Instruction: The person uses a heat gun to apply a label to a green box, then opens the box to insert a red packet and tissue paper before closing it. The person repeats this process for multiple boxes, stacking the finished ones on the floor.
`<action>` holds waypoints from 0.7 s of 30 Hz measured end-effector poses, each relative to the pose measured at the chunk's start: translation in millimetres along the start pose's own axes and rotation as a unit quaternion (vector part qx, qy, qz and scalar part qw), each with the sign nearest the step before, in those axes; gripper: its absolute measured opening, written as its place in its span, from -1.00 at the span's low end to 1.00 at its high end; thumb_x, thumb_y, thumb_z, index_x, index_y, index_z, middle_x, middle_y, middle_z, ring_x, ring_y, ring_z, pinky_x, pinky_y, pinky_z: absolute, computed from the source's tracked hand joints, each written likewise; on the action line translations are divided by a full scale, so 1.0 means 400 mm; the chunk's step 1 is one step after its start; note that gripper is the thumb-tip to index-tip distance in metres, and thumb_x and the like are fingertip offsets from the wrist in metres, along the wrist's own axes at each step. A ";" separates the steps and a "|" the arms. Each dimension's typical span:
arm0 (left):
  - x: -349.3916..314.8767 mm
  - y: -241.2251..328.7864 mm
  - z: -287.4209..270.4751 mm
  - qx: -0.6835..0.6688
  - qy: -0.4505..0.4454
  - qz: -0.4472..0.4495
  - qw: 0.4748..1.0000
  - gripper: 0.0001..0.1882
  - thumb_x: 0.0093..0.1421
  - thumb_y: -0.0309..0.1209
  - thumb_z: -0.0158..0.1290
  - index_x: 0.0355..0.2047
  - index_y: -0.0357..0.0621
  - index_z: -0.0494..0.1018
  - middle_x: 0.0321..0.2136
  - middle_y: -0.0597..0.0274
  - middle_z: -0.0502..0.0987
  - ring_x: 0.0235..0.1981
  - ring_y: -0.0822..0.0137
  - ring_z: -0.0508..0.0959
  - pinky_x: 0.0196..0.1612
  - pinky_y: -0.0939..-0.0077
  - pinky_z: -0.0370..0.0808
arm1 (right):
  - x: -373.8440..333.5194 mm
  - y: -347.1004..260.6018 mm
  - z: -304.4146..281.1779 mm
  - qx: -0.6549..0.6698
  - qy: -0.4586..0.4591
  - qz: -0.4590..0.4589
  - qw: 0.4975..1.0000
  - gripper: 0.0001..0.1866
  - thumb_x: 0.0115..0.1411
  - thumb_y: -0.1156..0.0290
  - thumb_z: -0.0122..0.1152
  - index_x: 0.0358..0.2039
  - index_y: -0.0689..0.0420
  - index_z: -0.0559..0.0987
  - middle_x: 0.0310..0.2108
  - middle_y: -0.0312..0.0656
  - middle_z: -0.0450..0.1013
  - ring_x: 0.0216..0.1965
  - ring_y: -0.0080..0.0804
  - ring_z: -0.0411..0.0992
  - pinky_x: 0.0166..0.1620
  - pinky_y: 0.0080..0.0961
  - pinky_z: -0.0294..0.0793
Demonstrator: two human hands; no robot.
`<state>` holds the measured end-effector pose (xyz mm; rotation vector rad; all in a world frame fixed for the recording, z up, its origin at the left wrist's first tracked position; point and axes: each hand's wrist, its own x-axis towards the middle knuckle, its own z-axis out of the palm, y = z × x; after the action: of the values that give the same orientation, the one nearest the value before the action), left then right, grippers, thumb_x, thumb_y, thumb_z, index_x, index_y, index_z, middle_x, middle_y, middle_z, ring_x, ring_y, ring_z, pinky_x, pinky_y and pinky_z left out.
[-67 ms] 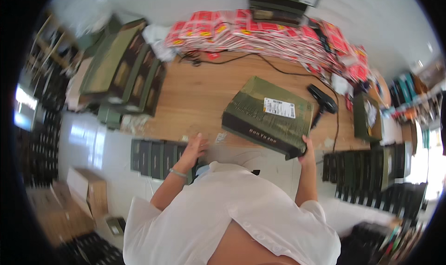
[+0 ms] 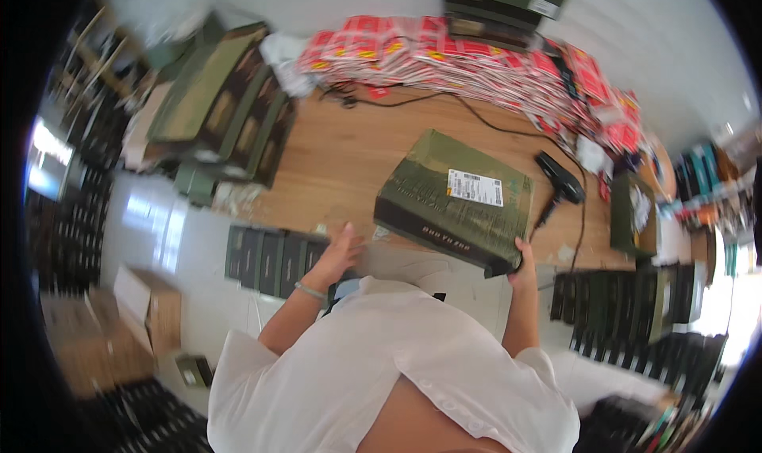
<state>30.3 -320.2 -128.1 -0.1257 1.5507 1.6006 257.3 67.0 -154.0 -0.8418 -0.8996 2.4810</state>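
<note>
A dark green box (image 2: 444, 183) with a white label (image 2: 475, 187) on its top lies tilted above the wooden table, near the front edge. My right hand (image 2: 521, 266) grips its near right corner, fingers on the lid side. My left hand (image 2: 341, 251) is off the box, by the table's front edge, with fingers apart and nothing in them. A bracelet circles the left wrist. Just right of the box lies a black hair dryer (image 2: 560, 185) with its cord running over the table.
Red-and-white packets (image 2: 444, 56) are piled along the back of the wooden table (image 2: 333, 151). Green boxes (image 2: 226, 108) stand at the left, with others (image 2: 508, 9) at the back. An open green box (image 2: 633, 215) sits at the right. Cartons (image 2: 151, 310) stand on the floor.
The view has shifted slightly, so the table and its things sit a bit further right. The box stays in my right hand; my left hand remains free.
</note>
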 end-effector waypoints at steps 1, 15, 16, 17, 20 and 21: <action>-0.020 -0.025 0.018 -0.044 -0.013 -0.008 0.999 0.02 0.27 0.31 -0.17 0.42 -0.01 -0.38 0.32 -0.12 0.13 0.25 -0.04 0.29 0.21 -0.08 0.28 | 0.004 0.019 0.018 -0.014 -0.029 0.028 0.999 -0.17 0.12 0.34 0.26 0.37 0.00 0.12 0.21 -0.13 0.28 0.23 -0.17 0.27 0.20 -0.18 0.35; -0.325 -0.095 0.312 -0.487 0.310 0.132 0.806 0.55 -0.09 0.26 0.28 0.22 0.29 -0.95 0.41 -0.08 -0.18 0.38 -0.19 0.00 0.24 -0.55 -0.07 | -0.006 -0.080 0.370 -0.226 -0.370 0.273 0.859 -0.11 0.21 0.11 0.20 0.43 -0.09 -0.06 0.37 -0.10 0.07 0.33 -0.11 0.12 0.34 -0.09 0.11; -0.314 -0.093 0.329 -0.514 0.329 0.134 0.781 0.54 -0.08 0.24 0.29 0.23 0.32 -0.94 0.41 -0.04 -0.14 0.38 -0.14 0.02 0.24 -0.55 -0.08 | 0.029 -0.095 0.396 -0.239 -0.342 0.299 0.858 -0.09 0.19 0.08 0.21 0.43 -0.10 -0.07 0.39 -0.10 0.00 0.36 -0.05 0.06 0.34 -0.03 0.05; -0.311 -0.103 0.350 -0.550 0.346 0.129 0.749 0.54 -0.09 0.24 0.29 0.23 0.32 -0.94 0.40 -0.05 -0.13 0.37 -0.14 0.05 0.23 -0.54 -0.03 | 0.052 -0.101 0.417 -0.256 -0.307 0.318 0.860 -0.06 0.17 0.05 0.23 0.43 -0.12 -0.08 0.41 -0.11 -0.06 0.38 0.00 -0.01 0.35 0.03 0.00; -0.257 -0.138 0.370 -0.654 0.419 0.110 0.620 0.55 -0.11 0.22 0.31 0.24 0.32 -0.92 0.38 -0.07 -0.09 0.33 -0.15 0.14 0.20 -0.53 0.08 | 0.295 -0.025 0.373 -0.361 -0.293 0.329 0.822 -0.01 0.12 0.01 0.28 0.43 -0.13 -0.09 0.45 -0.12 -0.24 0.41 0.16 -0.20 0.34 0.16 -0.09; -0.265 -0.155 0.351 -0.672 0.449 0.088 0.582 0.55 -0.12 0.22 0.31 0.24 0.33 -0.92 0.38 -0.08 -0.09 0.32 -0.16 0.16 0.18 -0.54 0.11 | 0.363 0.014 0.333 -0.378 -0.288 0.336 0.813 -0.01 0.12 0.01 0.29 0.42 -0.13 -0.08 0.46 -0.12 -0.27 0.42 0.19 -0.22 0.33 0.18 -0.10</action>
<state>201.7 -264.6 -80.0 -1.8991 0.4484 2.7518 61.4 77.8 -134.6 -0.6851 -2.2452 3.0614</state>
